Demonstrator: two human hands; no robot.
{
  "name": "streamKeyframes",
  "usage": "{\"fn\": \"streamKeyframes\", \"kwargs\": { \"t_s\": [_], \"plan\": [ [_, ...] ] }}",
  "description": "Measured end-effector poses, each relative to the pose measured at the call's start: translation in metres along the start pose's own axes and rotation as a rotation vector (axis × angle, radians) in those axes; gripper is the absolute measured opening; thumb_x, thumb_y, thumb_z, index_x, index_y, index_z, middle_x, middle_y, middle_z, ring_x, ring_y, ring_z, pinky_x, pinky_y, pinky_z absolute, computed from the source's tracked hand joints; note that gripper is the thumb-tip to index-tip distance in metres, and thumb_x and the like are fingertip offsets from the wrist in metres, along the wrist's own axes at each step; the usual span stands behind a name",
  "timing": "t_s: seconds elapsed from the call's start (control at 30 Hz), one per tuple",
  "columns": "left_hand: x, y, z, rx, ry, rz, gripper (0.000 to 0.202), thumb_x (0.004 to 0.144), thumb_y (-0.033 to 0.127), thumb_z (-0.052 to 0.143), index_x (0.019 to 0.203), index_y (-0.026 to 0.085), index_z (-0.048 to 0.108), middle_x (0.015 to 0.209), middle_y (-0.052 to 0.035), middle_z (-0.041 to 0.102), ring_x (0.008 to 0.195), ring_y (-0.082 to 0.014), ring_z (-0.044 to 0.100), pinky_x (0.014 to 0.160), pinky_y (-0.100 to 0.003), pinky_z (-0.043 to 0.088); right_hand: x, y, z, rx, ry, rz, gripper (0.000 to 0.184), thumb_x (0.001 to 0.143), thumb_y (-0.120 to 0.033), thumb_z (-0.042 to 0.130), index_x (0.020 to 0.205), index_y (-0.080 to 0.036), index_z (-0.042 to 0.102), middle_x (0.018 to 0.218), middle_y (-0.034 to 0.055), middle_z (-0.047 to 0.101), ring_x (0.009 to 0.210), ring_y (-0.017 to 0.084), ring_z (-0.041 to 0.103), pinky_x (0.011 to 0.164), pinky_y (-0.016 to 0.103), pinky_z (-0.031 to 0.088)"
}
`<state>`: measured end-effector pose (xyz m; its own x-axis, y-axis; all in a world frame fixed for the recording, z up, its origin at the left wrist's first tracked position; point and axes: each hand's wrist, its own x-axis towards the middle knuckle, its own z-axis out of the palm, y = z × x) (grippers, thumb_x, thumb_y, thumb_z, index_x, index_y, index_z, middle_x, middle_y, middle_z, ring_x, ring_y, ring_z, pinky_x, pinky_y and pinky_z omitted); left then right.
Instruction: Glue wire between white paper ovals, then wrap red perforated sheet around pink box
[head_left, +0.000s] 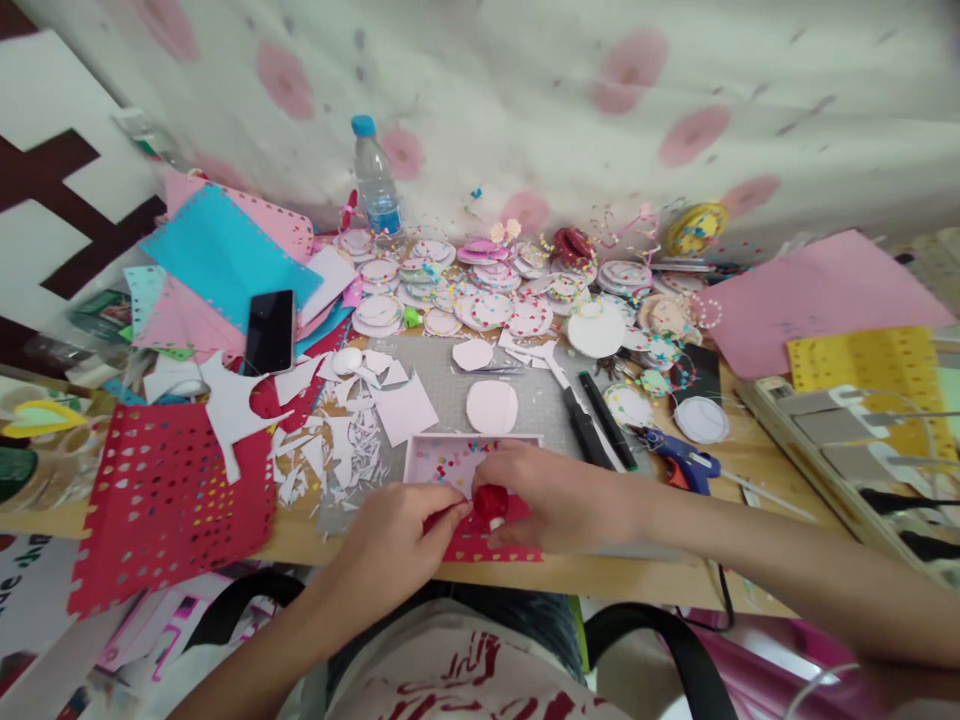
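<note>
My right hand is closed around a small red craft punch, with a whitish part at its lower end. The fingers of my left hand pinch the red foam or paper sheet, which has cut-out shapes along its near edge. Both hands meet over the near side of a shallow white tray, where small coloured confetti pieces lie. My right fingers hide part of the punch, and how far the sheet reaches into it cannot be made out.
Paper scraps and a punched red sheet lie left. White discs and decorated paper circles spread behind. A knife, a marker, a glue gun and a power strip lie right. A bottle stands behind.
</note>
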<state>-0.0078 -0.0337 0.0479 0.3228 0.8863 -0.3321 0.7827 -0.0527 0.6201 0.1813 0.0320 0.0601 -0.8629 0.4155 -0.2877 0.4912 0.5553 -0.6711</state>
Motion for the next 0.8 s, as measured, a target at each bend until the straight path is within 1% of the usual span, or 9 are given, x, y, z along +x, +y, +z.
{"fn": "streamKeyframes", "kwargs": {
  "t_s": [0.13, 0.23, 0.33, 0.4, 0.47, 0.53, 0.63, 0.73, 0.8],
  "plan": [
    [0.002, 0.000, -0.006, 0.028, -0.050, 0.006, 0.032, 0.091, 0.029, 0.041, 0.074, 0.020, 0.066, 0.069, -0.0005, 0.068, 0.063, -0.0146, 0.061, 0.056, -0.024, 0.034, 0.001, -0.002, 0.001, -0.131, 0.029, 0.000, 0.013, 0.072, -0.019, 0.068, 0.079, -0.013, 0.060, 0.078, 0.0060, 0.063, 0.080, 0.020, 0.052, 0.068, 0.028, 0.034],
    [0.001, 0.001, -0.015, 0.058, -0.093, 0.035, 0.029, 0.092, 0.032, 0.041, 0.087, 0.023, 0.068, 0.080, -0.0018, 0.072, 0.072, -0.0188, 0.065, 0.062, -0.026, 0.039, 0.002, -0.003, 0.004, -0.200, 0.056, 0.024, 0.012, 0.072, -0.020, 0.066, 0.079, -0.013, 0.060, 0.077, 0.0066, 0.063, 0.081, 0.021, 0.052, 0.067, 0.030, 0.032],
    [-0.001, 0.002, -0.024, 0.161, -0.084, 0.052, 0.029, 0.090, 0.040, 0.045, 0.102, 0.024, 0.066, 0.093, -0.0047, 0.072, 0.085, -0.0258, 0.066, 0.070, -0.032, 0.044, 0.003, -0.004, 0.005, -0.235, 0.067, 0.037, 0.013, 0.071, -0.021, 0.065, 0.081, -0.014, 0.059, 0.079, 0.0070, 0.064, 0.083, 0.022, 0.053, 0.067, 0.030, 0.031],
    [-0.002, 0.005, -0.027, 0.215, -0.059, 0.072, 0.039, 0.086, 0.048, 0.051, 0.112, 0.022, 0.062, 0.105, -0.0080, 0.070, 0.096, -0.0302, 0.064, 0.078, -0.038, 0.046, 0.004, -0.005, 0.007, -0.252, 0.067, 0.044, 0.012, 0.071, -0.020, 0.064, 0.080, -0.014, 0.059, 0.081, 0.0075, 0.064, 0.084, 0.022, 0.054, 0.068, 0.031, 0.032],
    [0.000, 0.011, -0.025, 0.238, -0.047, 0.114, 0.057, 0.078, 0.054, 0.060, 0.123, 0.018, 0.055, 0.117, -0.0121, 0.065, 0.106, -0.0333, 0.060, 0.084, -0.041, 0.045, 0.005, -0.006, 0.008, -0.260, 0.069, 0.043, 0.013, 0.072, -0.019, 0.064, 0.083, -0.013, 0.059, 0.085, 0.0084, 0.065, 0.086, 0.023, 0.055, 0.068, 0.031, 0.032],
    [0.006, 0.017, -0.020, 0.239, -0.051, 0.153, 0.075, 0.071, 0.054, 0.067, 0.131, 0.013, 0.046, 0.124, -0.0168, 0.060, 0.112, -0.0347, 0.056, 0.089, -0.042, 0.044, 0.006, -0.007, 0.008, -0.271, 0.073, 0.036, 0.018, 0.072, -0.019, 0.064, 0.088, -0.012, 0.061, 0.090, 0.0096, 0.065, 0.088, 0.024, 0.056, 0.069, 0.032, 0.033],
    [0.016, 0.024, -0.011, 0.228, -0.082, 0.122, 0.079, 0.070, 0.047, 0.071, 0.133, 0.010, 0.041, 0.119, -0.0189, 0.062, 0.106, -0.0353, 0.059, 0.084, -0.041, 0.046, 0.006, -0.009, 0.010, -0.301, 0.081, 0.042, 0.024, 0.071, -0.022, 0.066, 0.092, -0.011, 0.062, 0.093, 0.0111, 0.066, 0.089, 0.025, 0.056, 0.070, 0.034, 0.033],
    [0.024, 0.023, -0.006, 0.179, -0.087, 0.074, 0.067, 0.068, 0.042, 0.073, 0.124, 0.017, 0.046, 0.109, -0.0127, 0.068, 0.098, -0.0343, 0.064, 0.073, -0.038, 0.048, 0.005, -0.007, 0.011, -0.315, 0.081, 0.061, 0.021, 0.072, -0.023, 0.065, 0.088, -0.011, 0.062, 0.090, 0.0112, 0.066, 0.087, 0.025, 0.057, 0.069, 0.034, 0.033],
    [0.026, 0.020, -0.004, 0.134, -0.077, 0.084, 0.063, 0.067, 0.039, 0.073, 0.122, 0.020, 0.047, 0.109, -0.0099, 0.068, 0.098, -0.0327, 0.064, 0.073, -0.036, 0.048, 0.005, -0.005, 0.012, -0.313, 0.080, 0.063, 0.020, 0.072, -0.023, 0.066, 0.087, -0.011, 0.063, 0.088, 0.0111, 0.066, 0.087, 0.026, 0.057, 0.070, 0.034, 0.033]
  ]
}}
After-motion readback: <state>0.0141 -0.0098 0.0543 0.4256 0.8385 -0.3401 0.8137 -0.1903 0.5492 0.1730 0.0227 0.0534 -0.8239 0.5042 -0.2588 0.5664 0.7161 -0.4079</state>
